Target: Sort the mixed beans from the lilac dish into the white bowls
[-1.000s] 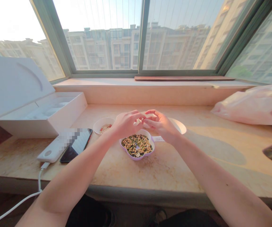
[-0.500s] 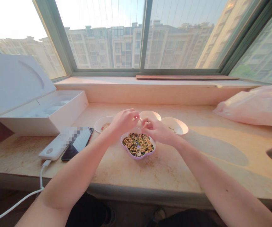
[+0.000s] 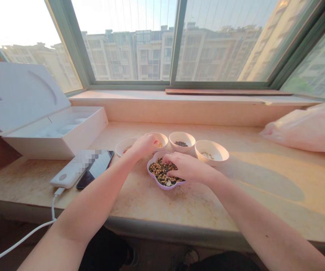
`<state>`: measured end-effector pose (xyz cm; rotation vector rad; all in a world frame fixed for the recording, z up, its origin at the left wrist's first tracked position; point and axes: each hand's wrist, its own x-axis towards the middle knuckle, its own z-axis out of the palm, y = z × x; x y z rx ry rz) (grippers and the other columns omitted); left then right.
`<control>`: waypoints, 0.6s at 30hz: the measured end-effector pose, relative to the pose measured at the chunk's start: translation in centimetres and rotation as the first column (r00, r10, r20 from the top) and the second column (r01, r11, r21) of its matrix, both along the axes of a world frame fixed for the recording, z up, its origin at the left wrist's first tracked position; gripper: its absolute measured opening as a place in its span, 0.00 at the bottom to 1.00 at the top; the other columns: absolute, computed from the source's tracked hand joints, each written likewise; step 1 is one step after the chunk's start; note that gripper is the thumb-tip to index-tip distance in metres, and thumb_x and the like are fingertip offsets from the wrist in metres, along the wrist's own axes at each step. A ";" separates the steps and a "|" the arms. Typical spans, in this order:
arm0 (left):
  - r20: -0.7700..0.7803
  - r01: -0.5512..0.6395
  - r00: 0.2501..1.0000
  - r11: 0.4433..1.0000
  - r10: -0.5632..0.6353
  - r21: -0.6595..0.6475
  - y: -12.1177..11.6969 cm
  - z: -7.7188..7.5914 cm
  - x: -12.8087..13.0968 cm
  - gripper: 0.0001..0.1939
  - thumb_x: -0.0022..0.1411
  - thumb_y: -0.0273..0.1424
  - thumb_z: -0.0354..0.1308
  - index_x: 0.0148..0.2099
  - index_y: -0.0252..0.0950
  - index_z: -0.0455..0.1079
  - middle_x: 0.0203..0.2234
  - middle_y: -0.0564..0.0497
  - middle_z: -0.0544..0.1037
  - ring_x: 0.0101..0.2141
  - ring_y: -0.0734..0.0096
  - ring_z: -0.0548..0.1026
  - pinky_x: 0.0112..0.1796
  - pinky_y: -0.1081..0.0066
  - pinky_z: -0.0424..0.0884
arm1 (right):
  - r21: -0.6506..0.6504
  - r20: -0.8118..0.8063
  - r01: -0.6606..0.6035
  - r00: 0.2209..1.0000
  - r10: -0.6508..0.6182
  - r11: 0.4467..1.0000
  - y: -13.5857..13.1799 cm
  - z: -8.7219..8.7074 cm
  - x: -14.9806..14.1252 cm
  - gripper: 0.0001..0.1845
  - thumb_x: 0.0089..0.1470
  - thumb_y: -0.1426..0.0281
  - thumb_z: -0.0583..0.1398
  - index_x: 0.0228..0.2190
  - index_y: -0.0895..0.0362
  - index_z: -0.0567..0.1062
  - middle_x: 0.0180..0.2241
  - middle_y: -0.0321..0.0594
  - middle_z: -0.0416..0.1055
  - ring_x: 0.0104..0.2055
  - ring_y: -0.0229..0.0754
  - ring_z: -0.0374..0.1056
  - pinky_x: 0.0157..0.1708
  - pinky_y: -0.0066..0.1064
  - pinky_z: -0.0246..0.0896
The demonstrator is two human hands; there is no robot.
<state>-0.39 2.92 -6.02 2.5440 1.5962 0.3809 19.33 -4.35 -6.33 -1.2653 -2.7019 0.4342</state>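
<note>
A purple-rimmed, flower-shaped dish [image 3: 166, 187] holds a mix of tan, green and black beans. My right hand [image 3: 186, 166] reaches over it from the right, thumb and fingers apart, with the fingertips at the beans. My left hand [image 3: 145, 146] hovers at a white bowl [image 3: 162, 137] with some yellow beans inside; its fingers are curled in, and whatever they hold is hidden. Partly behind that hand stands another white bowl [image 3: 120, 146] with reddish bits. A third bowl [image 3: 182, 136] contains dark beans, and the bowl at the right [image 3: 217, 152] has a few pale pieces.
At the left are an open white box [image 3: 80, 131], a white power bank [image 3: 66, 175] with a cable [image 3: 53, 207], and a black phone [image 3: 94, 169]. A plastic bag [image 3: 306, 128] lies at the right. The stone counter [image 3: 207, 210] ends in front of me; windows rise behind.
My hands were together above the dish and have separated. The left has moved to the yellow-bean bowl, while the right has lowered to the dish with its fingers spreading. The view has shifted slightly.
</note>
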 end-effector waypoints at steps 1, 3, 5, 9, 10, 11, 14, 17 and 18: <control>-0.002 0.004 1.000 1.000 -0.004 -0.002 -0.1 0.1 0.0 0.15 0.65 0.27 0.50 0.31 0.32 0.76 0.26 0.47 0.77 0.24 0.72 0.64 0.27 0.70 0.55 | -0.020 -0.023 -0.009 1.000 0.008 1.000 0.1 -0.1 0.0 0.13 0.52 0.72 0.63 0.41 0.54 0.73 0.44 0.42 0.76 0.45 0.50 0.72 0.39 0.36 0.61; -0.002 0.013 1.000 1.000 -0.013 0.000 -0.2 0.2 0.0 0.15 0.65 0.28 0.50 0.31 0.32 0.76 0.27 0.47 0.77 0.23 0.72 0.64 0.26 0.70 0.54 | -0.066 -0.083 -0.024 0.996 0.019 0.998 0.4 -0.4 -0.1 0.14 0.52 0.74 0.63 0.42 0.54 0.73 0.45 0.41 0.77 0.46 0.49 0.72 0.41 0.37 0.62; -0.001 0.020 1.000 1.000 -0.020 0.008 -0.3 0.3 0.0 0.14 0.66 0.30 0.51 0.33 0.33 0.77 0.28 0.46 0.77 0.24 0.72 0.65 0.26 0.70 0.55 | -0.099 -0.127 -0.030 0.992 0.018 0.995 0.6 -0.7 -0.3 0.14 0.52 0.75 0.63 0.43 0.54 0.74 0.44 0.41 0.77 0.45 0.49 0.72 0.41 0.37 0.62; -0.008 0.020 1.000 0.999 -0.020 0.025 -0.4 0.4 0.0 0.14 0.66 0.30 0.51 0.36 0.34 0.78 0.31 0.45 0.80 0.26 0.70 0.70 0.28 0.71 0.59 | -0.106 -0.133 -0.007 0.991 -0.007 0.994 0.9 -1.1 -0.4 0.14 0.51 0.77 0.61 0.41 0.54 0.74 0.39 0.39 0.77 0.41 0.47 0.72 0.36 0.35 0.61; -0.006 0.018 1.000 0.999 -0.018 0.028 -0.4 0.4 0.1 0.14 0.66 0.29 0.51 0.37 0.34 0.78 0.32 0.44 0.80 0.27 0.69 0.71 0.29 0.72 0.61 | -0.108 -0.130 -0.005 0.991 -0.010 0.994 1.0 -1.2 -0.4 0.14 0.51 0.77 0.61 0.41 0.53 0.73 0.39 0.39 0.77 0.40 0.46 0.72 0.35 0.35 0.61; -0.002 0.020 1.000 0.999 -0.020 0.031 -0.5 0.4 0.1 0.14 0.65 0.29 0.51 0.37 0.34 0.79 0.33 0.44 0.81 0.28 0.68 0.72 0.30 0.72 0.62 | -0.110 -0.130 -0.004 0.991 -0.010 0.994 1.1 -1.3 -0.5 0.14 0.51 0.77 0.61 0.41 0.53 0.73 0.39 0.39 0.77 0.39 0.46 0.71 0.35 0.35 0.61; 0.010 0.028 1.000 0.999 -0.029 0.043 -0.5 0.4 0.2 0.13 0.65 0.29 0.52 0.40 0.35 0.79 0.35 0.43 0.82 0.30 0.67 0.75 0.32 0.72 0.65 | -0.102 -0.143 -0.008 0.990 -0.007 0.995 1.2 -1.6 -0.5 0.15 0.52 0.78 0.59 0.41 0.52 0.75 0.39 0.39 0.76 0.38 0.47 0.71 0.36 0.37 0.62; 0.007 0.026 1.000 0.998 -0.027 0.049 -0.7 0.6 0.3 0.12 0.65 0.29 0.53 0.41 0.36 0.79 0.36 0.43 0.82 0.31 0.66 0.76 0.34 0.72 0.67 | -0.079 -0.158 -0.013 0.987 0.001 0.997 1.2 -1.6 -0.5 0.17 0.52 0.80 0.58 0.40 0.51 0.77 0.41 0.39 0.77 0.39 0.48 0.72 0.38 0.38 0.63; 0.005 0.021 1.000 0.999 -0.022 0.048 -0.8 0.7 0.3 0.12 0.65 0.30 0.53 0.41 0.36 0.79 0.36 0.43 0.82 0.31 0.66 0.76 0.34 0.72 0.67 | -0.079 -0.162 -0.011 0.987 -0.002 0.997 1.1 -1.5 -0.5 0.16 0.52 0.80 0.58 0.40 0.51 0.77 0.40 0.39 0.77 0.39 0.47 0.72 0.38 0.37 0.63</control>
